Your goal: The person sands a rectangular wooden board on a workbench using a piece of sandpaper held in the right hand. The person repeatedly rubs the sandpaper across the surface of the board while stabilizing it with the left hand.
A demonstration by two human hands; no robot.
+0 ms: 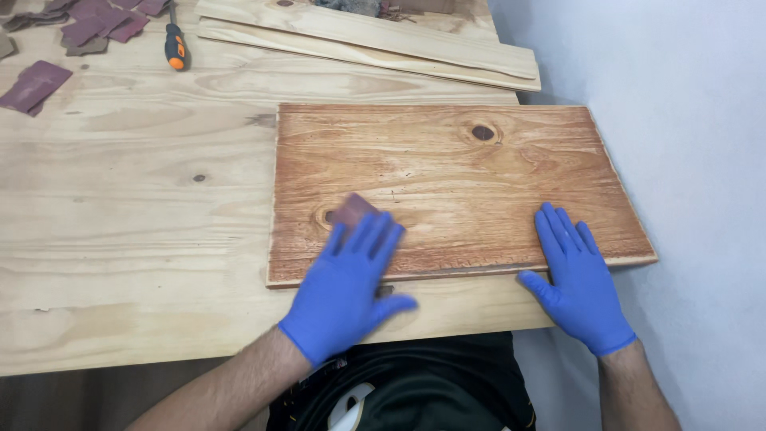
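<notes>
A wide table (136, 207) of pale, knotty pine filled most of the view, and its right edge met a plain white wall (686, 120). On the right part of the table lay one rectangular, reddish-brown stained wooden board (463, 172), flat, with a dark knot near its far right side and its right end reaching past the table edge toward the wall.

Two hands in blue gloves rested on the board's near edge. The left hand (351, 279) lay flat with its fingers spread, pressing one small reddish-brown piece of sandpaper (353, 211) against the board's near left area (only the far corner of the paper showed beyond the fingertips). The right hand (576, 279) lay flat on the near right corner, fingers spread and pinching nothing.

Farther off, two long pale wooden planks (375, 44) lay stacked across the far side. One screwdriver with an orange and black handle (175, 46) lay to their left. At the far left were several loose maroon sandpaper scraps (56, 48), at least six, some overlapping.
</notes>
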